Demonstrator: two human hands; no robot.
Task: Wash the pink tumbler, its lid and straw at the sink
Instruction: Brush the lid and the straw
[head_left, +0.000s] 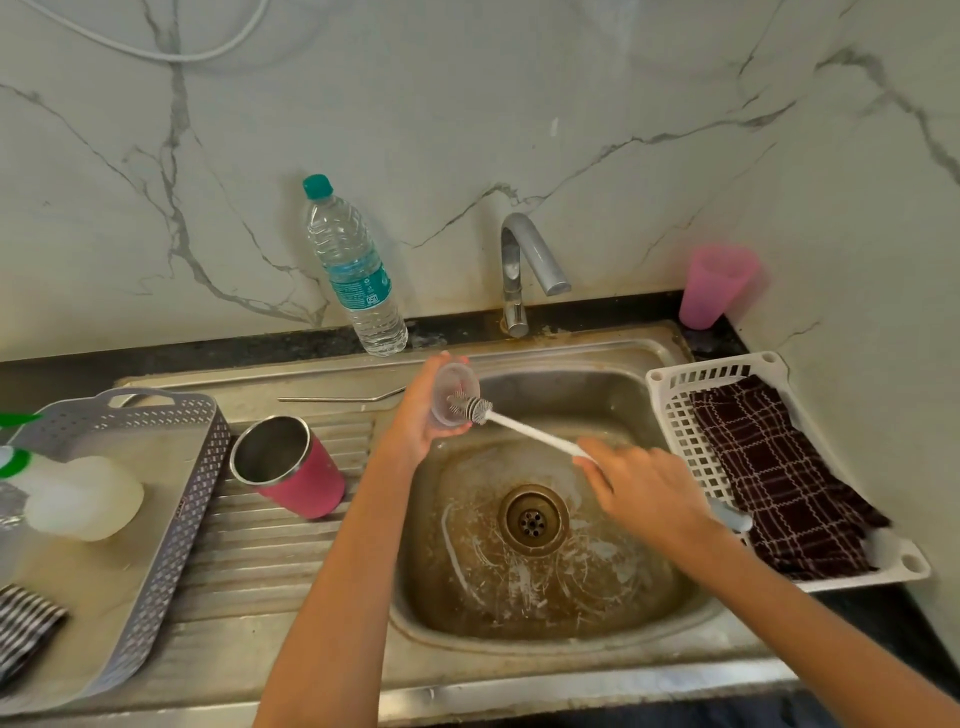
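The water bottle (356, 270) carries a teal label; its print is too small and blurred to read; nothing else bears lettering.

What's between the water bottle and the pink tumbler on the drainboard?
The metal straw lies flat on the drainboard between them, shown in the head view.

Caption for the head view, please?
Left hand holds the clear lid; right hand scrubs it with a brush over the sink.

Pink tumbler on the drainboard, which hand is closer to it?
Left. The left hand, holding the lid, is just right of the pink tumbler; the right hand, gripping the brush, is farther right, over the sink.
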